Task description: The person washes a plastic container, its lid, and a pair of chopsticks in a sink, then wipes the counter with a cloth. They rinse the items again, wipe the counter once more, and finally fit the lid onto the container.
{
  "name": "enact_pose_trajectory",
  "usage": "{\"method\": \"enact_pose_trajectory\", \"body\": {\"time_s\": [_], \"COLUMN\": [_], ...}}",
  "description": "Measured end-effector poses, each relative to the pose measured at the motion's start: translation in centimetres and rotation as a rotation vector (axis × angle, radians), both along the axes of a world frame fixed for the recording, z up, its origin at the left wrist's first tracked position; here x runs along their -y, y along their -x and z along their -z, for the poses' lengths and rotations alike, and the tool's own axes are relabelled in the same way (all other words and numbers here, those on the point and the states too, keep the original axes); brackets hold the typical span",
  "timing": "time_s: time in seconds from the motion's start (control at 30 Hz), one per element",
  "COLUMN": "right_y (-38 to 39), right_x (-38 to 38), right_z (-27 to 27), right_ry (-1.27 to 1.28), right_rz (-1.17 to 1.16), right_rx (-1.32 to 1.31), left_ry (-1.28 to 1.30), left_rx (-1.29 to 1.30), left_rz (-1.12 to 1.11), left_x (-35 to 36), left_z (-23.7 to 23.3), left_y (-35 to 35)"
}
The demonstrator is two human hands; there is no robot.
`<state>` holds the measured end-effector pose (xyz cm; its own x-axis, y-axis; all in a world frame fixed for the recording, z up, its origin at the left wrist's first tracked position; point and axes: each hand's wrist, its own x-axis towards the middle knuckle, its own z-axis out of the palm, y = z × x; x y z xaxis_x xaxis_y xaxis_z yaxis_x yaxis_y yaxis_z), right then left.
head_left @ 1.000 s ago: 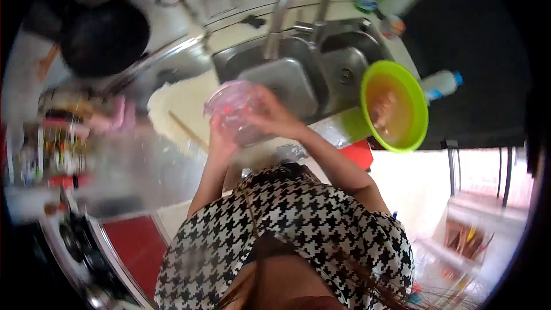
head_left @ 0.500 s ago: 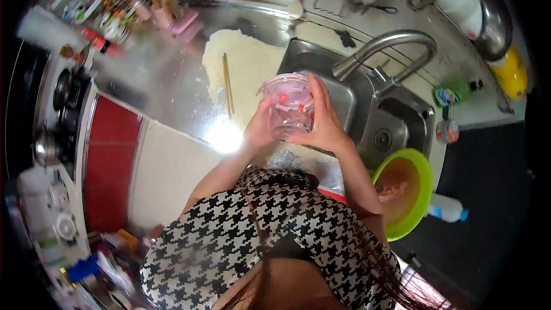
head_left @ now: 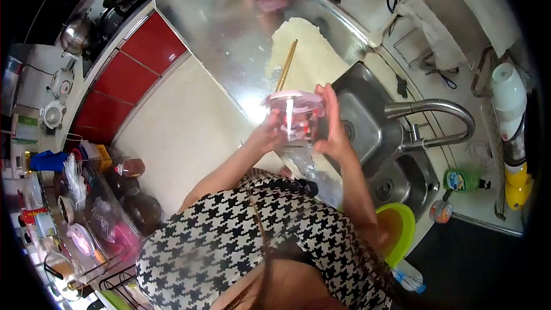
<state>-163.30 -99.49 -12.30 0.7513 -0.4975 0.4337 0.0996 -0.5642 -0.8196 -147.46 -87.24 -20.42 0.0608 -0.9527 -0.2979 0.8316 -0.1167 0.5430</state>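
Observation:
Both my hands hold a clear container [head_left: 299, 126] with a pinkish lid and red marks, in front of my body at the counter's edge. My left hand [head_left: 268, 134] is wrapped round its left side. On its right side, my right hand [head_left: 336, 132] supports it, with fingers pointing up along the wall and the thumb low. Behind the container, wooden chopsticks [head_left: 288, 62] lie on a pale floury patch [head_left: 313, 51] on the steel counter [head_left: 221, 34]. Crumpled clear plastic [head_left: 321, 175] lies just below the container.
A double steel sink [head_left: 367, 117] with a curved faucet [head_left: 439, 104] is on the right. A lime-green basin [head_left: 408, 227] stands near my right forearm. Beyond are a green bottle [head_left: 462, 180] and a small jar [head_left: 441, 211]. A crowded shelf rack [head_left: 92, 218] stands at lower left.
The view has turned left, so the counter and sink appear farther right and more of the shelf rack shows. The container, still in both hands, now shows its lid more from the side.

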Motion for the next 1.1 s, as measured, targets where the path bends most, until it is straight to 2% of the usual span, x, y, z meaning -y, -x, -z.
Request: {"method": "enact_pose_trajectory", "body": {"time_s": [0.07,0.13,0.2,0.23,0.3,0.33,0.4,0.43,0.5,0.67,0.7,0.8,0.87,0.97,1.03,1.1], "right_y": [-3.2,-7.2,-11.6,-13.3,-16.4,-17.3,-18.8,-19.6,-20.4,-18.0,-17.3,-15.3,-13.2,-7.5,-0.6,6.9], "right_x": [1.4,4.9,6.5,6.5,6.1,6.2,6.4,7.0,8.1,8.1,8.1,7.3,7.2,7.6,8.4,10.3], "right_z": [3.2,8.7,12.9,12.5,12.0,12.1,12.7,13.4,13.6,12.9,13.3,14.0,13.2,12.6,12.0,12.2], "right_ry": [-0.510,-0.540,-0.348,-0.348,0.034,0.030,0.106,0.096,-0.071,-0.008,0.015,0.080,0.008,0.007,-0.016,0.157], "right_rz": [0.119,0.321,0.390,0.400,0.569,0.585,0.695,0.716,0.723,0.765,0.790,0.802,0.842,0.847,0.857,0.893], "right_rx": [0.074,-0.231,-0.451,-0.442,-0.788,-0.784,-0.825,-0.826,-0.917,-1.069,-1.077,-1.043,-0.992,-0.933,-1.080,-1.127], "left_ry": [0.233,0.286,0.287,0.301,0.261,0.266,0.142,0.075,0.116,0.174,0.300,0.189,0.247,0.286,0.291,0.315], "left_rx": [0.026,0.139,0.169,0.200,0.252,0.254,0.203,0.176,0.171,0.103,0.125,0.055,0.008,-0.047,-0.010,-0.027], "left_rz": [-0.026,-0.117,-0.157,-0.182,-0.259,-0.243,-0.387,-0.370,-0.352,-0.263,-0.225,-0.216,-0.128,-0.135,-0.118,-0.097], "left_x": [-1.5,-3.3,-4.9,-5.6,-7.4,-8.2,-9.2,-9.2,-9.3,-7.9,-7.5,-6.6,-5.8,-4.4,-3.7,-3.2], "left_z": [-1.8,-3.8,-4.0,-3.9,-2.8,-2.6,-2.2,-2.5,-3.6,-5.9,-5.9,-4.7,-3.4,-3.8,-3.7,-3.4], "left_y": [-1.4,-2.9,-4.8,-5.9,-8.3,-9.1,-10.9,-12.2,-13.3,-15.5,-15.6,-15.7,-16.0,-14.0,-13.2,-12.6]}}
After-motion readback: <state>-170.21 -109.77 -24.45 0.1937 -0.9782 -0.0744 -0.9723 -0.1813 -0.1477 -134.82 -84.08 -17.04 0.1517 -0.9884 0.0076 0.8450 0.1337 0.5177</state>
